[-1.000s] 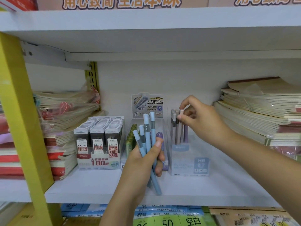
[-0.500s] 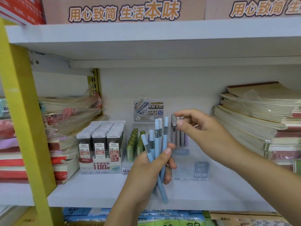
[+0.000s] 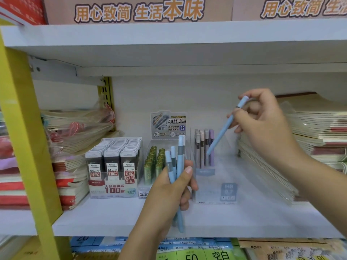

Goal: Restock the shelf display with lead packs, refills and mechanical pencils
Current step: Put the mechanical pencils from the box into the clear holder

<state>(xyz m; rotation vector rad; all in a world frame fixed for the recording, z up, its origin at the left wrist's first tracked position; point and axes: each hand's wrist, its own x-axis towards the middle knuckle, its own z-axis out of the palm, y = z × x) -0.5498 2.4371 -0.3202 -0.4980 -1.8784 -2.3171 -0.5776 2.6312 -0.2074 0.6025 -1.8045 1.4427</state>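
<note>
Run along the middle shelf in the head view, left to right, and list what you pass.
First the wrapped notebook stack → lead pack box → green refill tubes → blue pencils gripped by the left hand → grey and purple pencils in the clear stand → single blue pencil pinched by the right hand → second notebook stack.

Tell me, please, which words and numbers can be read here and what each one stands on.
"用心致简 生活本味": cardboard sign up top.
"大容量铅芯 100根": lead display box.
"HB 0.5": front lead pack.
"不脏手铅芯", "0.7 2B": header card.
"HB 0.7": clear pencil holder.
"50", "空白": lower-shelf packs.
Smaller print is too blurred.
</note>
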